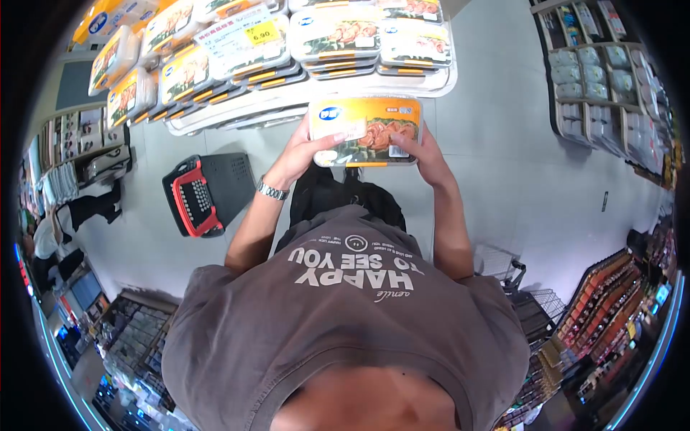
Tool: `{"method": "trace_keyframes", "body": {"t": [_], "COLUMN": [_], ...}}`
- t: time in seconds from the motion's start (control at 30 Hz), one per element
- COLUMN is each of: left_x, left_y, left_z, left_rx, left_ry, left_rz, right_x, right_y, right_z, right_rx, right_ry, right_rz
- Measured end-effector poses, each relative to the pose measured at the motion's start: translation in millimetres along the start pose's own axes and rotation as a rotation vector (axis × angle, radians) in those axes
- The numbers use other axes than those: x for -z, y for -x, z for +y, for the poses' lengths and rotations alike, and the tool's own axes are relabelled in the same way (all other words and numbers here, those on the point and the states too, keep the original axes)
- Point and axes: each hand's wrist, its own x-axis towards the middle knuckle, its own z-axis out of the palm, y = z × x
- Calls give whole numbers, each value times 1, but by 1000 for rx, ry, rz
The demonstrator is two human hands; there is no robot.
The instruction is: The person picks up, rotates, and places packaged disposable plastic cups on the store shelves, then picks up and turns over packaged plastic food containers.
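One food package (366, 149) with an orange, printed label is held up in front of my body by both hands. My left hand (296, 154), with a metal watch on its wrist, grips one side, its thumb on the top face. On the opposite side my right hand (430, 154) has its thumb over the label too. The fingers beneath the package are hidden. Just beyond it, stacks of similar packages (334, 32) rest on a white display stand (442, 86), with a yellow price sign (261, 33) on top.
A black and red shopping basket (198, 197) stands on the grey floor at the left. Shelves of packaged goods (593, 75) are at the upper right, red-toned shelving (596, 302) at the lower right. A wire cart (543, 302) is behind me. Another person (50, 241) is at far left.
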Motion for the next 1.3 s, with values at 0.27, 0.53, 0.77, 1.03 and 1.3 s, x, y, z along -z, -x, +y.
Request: {"method": "trace_keyframes", "body": {"t": [0.27, 0.53, 0.77, 1.03, 1.3], "left_x": [11, 2, -1, 3, 15], "left_y": [1, -14, -20, -21, -8], "left_z": [2, 19, 20, 12, 4], "left_rx": [29, 37, 74, 173, 68], "left_ry": [-63, -105, -132, -25, -22], "left_rz": [-27, 9, 3, 9, -3], "right_x": [-3, -2, -2, -1, -23], "right_y": [-10, -10, -10, -10, -4], "right_z": [2, -6, 3, 13, 7], "right_rx": [-16, -5, -132, -185, 28], "right_ry": [-11, -102, -174, -169, -91], "right_rz": [-7, 100, 241, 237, 257]}}
